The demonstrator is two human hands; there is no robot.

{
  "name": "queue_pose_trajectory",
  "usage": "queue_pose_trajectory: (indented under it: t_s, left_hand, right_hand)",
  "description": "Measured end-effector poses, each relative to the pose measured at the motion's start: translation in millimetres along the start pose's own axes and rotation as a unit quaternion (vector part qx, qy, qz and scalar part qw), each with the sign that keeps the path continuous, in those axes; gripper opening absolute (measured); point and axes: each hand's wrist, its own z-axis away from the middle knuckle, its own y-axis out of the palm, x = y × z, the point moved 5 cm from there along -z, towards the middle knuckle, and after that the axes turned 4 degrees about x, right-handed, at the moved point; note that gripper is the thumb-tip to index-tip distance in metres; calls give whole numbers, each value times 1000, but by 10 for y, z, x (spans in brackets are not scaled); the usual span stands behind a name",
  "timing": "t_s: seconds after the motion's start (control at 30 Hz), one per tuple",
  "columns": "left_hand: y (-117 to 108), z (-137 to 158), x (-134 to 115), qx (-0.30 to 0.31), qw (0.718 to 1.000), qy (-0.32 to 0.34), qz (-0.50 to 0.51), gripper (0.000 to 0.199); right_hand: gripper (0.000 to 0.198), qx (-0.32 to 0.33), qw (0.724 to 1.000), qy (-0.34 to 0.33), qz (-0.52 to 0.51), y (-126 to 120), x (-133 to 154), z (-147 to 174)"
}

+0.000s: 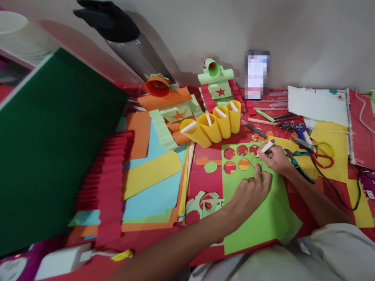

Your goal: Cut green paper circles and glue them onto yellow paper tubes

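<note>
A slim white pen-like tool is pinched in my right hand, its tip down at a round outline on a light green sheet. My left hand rests on the same sheet with its index finger stretched to the lower edge of that outline and the other fingers partly bent. Several round holes are cut through the sheet's upper part, showing red and orange beneath. A loose green paper disc lies left of the sheet, above pale green paper scraps.
Yellow paper tubes stand behind the sheet, near paper figures and a phone. Rightward lie pliers, scissors and a glue gun. Stacked coloured paper and a green board fill the left.
</note>
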Motion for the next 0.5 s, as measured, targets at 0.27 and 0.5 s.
queue_pose_trajectory:
  t_s: [0.27, 0.5]
  left_hand:
    - [-11, -5, 29, 7, 999, -2, 31, 25]
    - [-25, -10, 35, 3, 1000, 3, 6, 24]
  right_hand:
    - [24, -24, 1000, -4, 19, -22, -15, 9]
    - [25, -35, 999, 2, 40, -42, -28, 14]
